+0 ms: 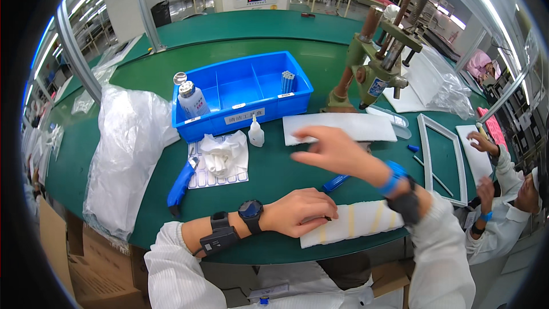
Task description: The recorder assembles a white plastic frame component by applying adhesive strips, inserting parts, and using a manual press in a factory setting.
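My left hand (303, 212) is closed at the left end of a near white foam block (360, 220) with yellowish strips across it. A small dark part (327, 218) shows at its fingertips, too small to name. My right hand (334, 151), slightly blurred, is raised with its fingers apart and nothing in them. It is in front of a second white foam block (366, 126), which lies below a green hand press (374, 74). Between my hands lies a blue tool (335, 183), partly hidden by my right arm.
A blue divided bin (246, 88) holds a metal-capped bottle (191, 100). Before it are a small white dropper bottle (256, 131), crumpled tissue (224, 154) and blue-handled cutters (183, 186). Plastic wrap (126, 154) lies left, a white frame (443, 157) right. A co-worker's hands (485, 189) are far right.
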`<state>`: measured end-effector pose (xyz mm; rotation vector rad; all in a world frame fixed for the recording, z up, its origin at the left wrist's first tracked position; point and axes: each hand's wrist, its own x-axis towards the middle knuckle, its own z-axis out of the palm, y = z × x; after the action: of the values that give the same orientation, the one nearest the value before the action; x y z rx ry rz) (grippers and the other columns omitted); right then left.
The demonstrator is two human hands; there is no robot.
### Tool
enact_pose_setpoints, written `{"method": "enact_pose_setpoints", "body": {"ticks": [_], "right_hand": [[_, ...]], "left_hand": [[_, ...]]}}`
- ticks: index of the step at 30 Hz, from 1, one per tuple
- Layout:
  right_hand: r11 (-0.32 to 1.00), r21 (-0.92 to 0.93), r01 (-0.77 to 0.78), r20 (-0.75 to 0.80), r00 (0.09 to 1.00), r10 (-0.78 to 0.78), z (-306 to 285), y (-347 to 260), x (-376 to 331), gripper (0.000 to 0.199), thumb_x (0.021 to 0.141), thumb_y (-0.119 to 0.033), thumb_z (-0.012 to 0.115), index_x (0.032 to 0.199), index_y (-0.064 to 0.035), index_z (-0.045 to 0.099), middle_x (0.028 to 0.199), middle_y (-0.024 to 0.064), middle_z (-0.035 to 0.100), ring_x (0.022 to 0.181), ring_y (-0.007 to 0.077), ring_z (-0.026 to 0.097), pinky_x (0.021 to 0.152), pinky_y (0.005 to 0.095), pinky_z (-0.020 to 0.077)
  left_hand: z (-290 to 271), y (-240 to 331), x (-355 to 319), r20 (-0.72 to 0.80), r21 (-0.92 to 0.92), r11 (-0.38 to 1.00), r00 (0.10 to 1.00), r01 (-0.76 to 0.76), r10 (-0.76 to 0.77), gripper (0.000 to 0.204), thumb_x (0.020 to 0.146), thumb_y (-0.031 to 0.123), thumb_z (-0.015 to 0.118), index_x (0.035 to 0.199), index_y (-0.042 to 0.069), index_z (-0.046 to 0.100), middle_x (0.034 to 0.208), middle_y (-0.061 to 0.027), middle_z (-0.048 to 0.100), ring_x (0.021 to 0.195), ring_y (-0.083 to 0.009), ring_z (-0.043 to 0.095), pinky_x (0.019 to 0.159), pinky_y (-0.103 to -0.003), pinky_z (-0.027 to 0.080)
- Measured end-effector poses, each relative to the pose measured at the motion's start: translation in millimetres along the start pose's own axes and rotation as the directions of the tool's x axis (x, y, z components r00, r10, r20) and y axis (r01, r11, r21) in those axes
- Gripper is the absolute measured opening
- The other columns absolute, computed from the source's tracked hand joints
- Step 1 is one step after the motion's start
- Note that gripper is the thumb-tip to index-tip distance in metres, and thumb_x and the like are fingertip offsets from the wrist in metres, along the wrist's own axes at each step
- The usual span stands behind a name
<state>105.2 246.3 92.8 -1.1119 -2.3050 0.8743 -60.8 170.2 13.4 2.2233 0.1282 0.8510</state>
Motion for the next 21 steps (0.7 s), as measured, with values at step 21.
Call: {"method": "enact_pose_setpoints", "body": {"ticks": [21], "right_hand": [[0.928, 0.174, -0.330, -0.500, 0.782, 0.372, -162.0, 76.5, -217.4, 0.027, 0.085, -0.024, 0.073, 0.098, -0.0007, 0.072, 0.083, 0.0091, 0.073, 0.071, 0.0106, 0.067, 0.065, 0.0283, 0.0534]], "left_hand": [[3.9, 3.0, 23.5, -0.103, 0.030, 0.995, 0.990, 0.099, -0.095, 0.031, 0.071, -0.003, 0.060, 0.098, 0.008, 0.070, 0.101, -0.0094, 0.072, 0.092, -0.0265, 0.069, 0.077, -0.034, 0.051]]}}
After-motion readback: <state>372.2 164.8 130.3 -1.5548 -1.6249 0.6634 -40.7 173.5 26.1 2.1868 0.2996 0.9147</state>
